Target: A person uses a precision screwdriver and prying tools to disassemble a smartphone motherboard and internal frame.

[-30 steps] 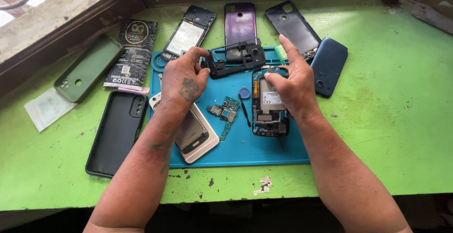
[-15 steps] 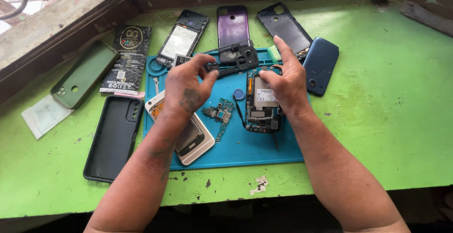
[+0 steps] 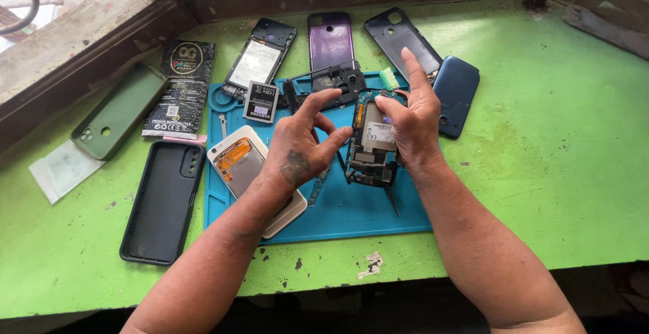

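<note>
The right hand steadied an opened phone on the blue mat, fingers pressing its edge; the left hand hovered beside, fingers apart, holding nothing.

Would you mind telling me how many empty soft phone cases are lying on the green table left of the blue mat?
2: a green case by the window ledge, and a black case against the blue mat's left edge. None seems hidden.
</note>
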